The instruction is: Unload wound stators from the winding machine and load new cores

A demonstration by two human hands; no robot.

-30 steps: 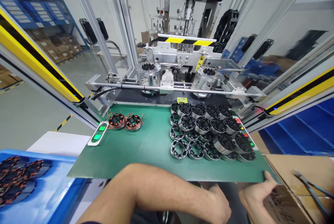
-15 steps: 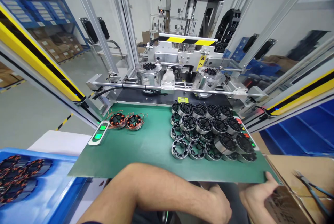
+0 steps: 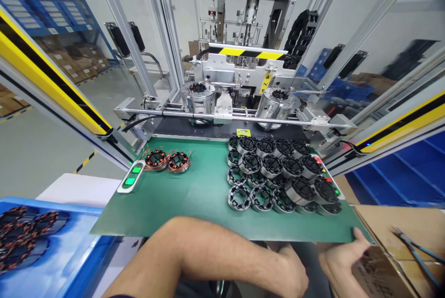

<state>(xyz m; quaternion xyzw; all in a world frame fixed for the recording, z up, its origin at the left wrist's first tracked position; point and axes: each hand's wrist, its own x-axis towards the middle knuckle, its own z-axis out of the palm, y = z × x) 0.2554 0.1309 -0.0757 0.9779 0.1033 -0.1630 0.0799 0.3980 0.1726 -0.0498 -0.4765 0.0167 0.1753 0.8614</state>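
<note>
My left forearm crosses in front of the green tabletop (image 3: 201,214), and my left hand (image 3: 292,270) hangs below its front edge. The fingers of that hand are turned away and hidden. At the front right corner my right hand (image 3: 344,261) has its thumb against the tabletop's edge; its other fingers are out of sight underneath. Nearest to both hands are several bare motor stators (image 3: 262,198), black-and-silver rings stacked in rows on the right. Two stators wound with copper wire (image 3: 179,162) lie at the back left, loose wire ends sticking out.
Behind the tabletop stands a winding machine (image 3: 243,73) with a stator on each of two metal cylinders (image 3: 276,105). A blue tray (image 3: 69,242) of wound stators is at left. Pliers (image 3: 413,247) lie on cardboard at right. Yellow-black guards (image 3: 52,71) flank the frame.
Both hands and the stators on the tabletop stay where they were. The machine's upper head sits very slightly further left and higher in view.
</note>
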